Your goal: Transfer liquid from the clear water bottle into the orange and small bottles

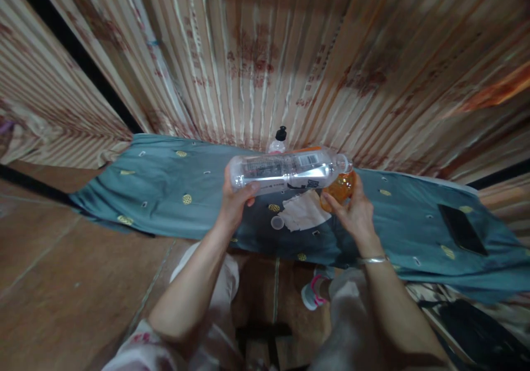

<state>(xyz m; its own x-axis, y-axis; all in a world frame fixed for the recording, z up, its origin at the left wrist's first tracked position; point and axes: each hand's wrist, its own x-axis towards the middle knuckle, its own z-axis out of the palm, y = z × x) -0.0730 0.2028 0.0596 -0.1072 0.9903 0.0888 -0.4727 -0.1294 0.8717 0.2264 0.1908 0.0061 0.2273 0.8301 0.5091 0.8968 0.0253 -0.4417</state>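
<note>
My left hand (238,197) is wrapped round the base of a large clear plastic bottle (285,169), which lies almost level in the air with its neck pointing right. In my right hand (351,208) is a smaller container of orange liquid (339,190), directly under the clear bottle's mouth. Whether the two touch is hard to tell. Below them, a crumpled white cloth or tissue (304,211) lies on the green cloth, with a small round whitish cap (277,222) at its left edge. Behind the clear bottle stands a bottle with a black top (280,134).
A green cloth with yellow pineapple prints (165,189) covers the narrow table. A black phone (462,229) lies on its right part. Striped curtain (256,56) hangs behind. A dark bag (476,327) is at the lower right, below the table edge.
</note>
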